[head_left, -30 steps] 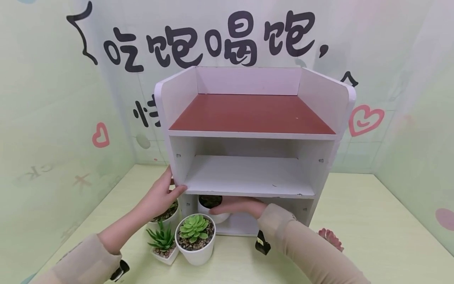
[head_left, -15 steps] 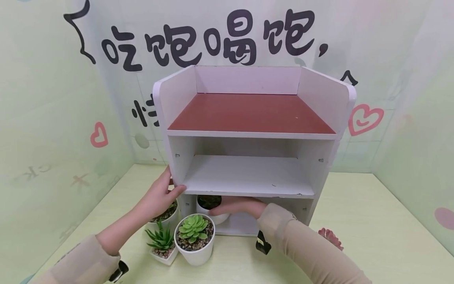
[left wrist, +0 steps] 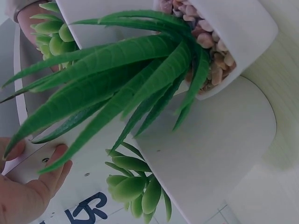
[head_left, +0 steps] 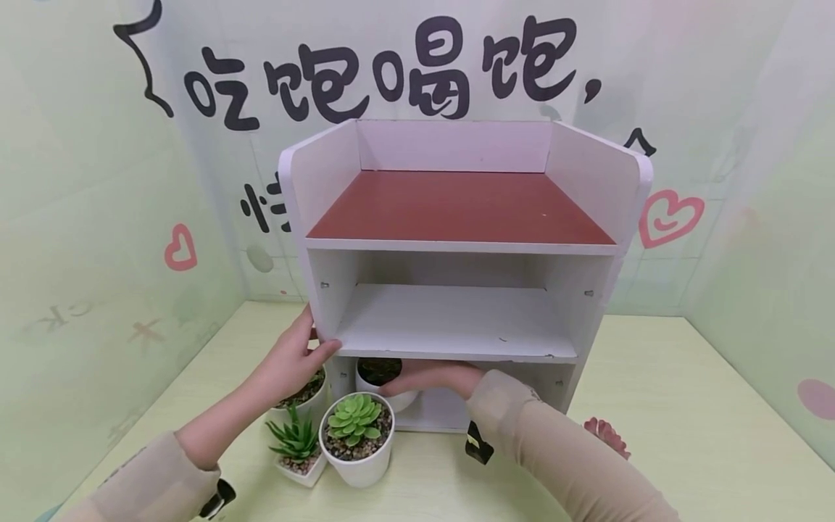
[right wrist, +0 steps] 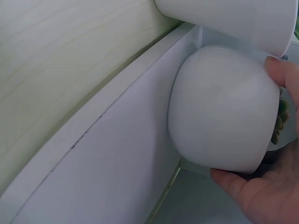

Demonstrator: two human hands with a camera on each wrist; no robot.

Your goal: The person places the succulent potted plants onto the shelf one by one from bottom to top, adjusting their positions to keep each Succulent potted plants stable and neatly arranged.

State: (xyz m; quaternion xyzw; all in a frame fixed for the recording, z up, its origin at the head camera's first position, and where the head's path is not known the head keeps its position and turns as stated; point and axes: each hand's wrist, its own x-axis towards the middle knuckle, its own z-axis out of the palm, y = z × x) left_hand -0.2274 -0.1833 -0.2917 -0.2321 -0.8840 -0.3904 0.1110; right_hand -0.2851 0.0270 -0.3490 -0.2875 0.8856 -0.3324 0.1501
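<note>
A white three-tier shelf unit with a red-brown top (head_left: pixel 457 210) stands in the middle of the table. My left hand (head_left: pixel 296 359) grips its left side panel, thumb over the front edge. Inside the bottom compartment my right hand (head_left: pixel 433 377) holds a round white plant pot (head_left: pixel 406 401) by its rim, near the left wall. In the right wrist view the thumb and fingers span that pot (right wrist: pixel 222 109), whose base is at the bottom board (right wrist: pixel 117 135). Its plant is mostly hidden by the middle shelf and the hand.
In front of the unit's left side stand a potted green succulent (head_left: pixel 357 438), a small potted aloe (head_left: pixel 296 446) and another white pot (head_left: pixel 313 402) partly behind my left arm. A red succulent (head_left: pixel 607 437) shows beyond my right sleeve. Printed walls (head_left: pixel 98 217) enclose the table.
The pot in my right hand has shifted slightly left inside the bottom compartment. My left hand keeps its grip on the side panel.
</note>
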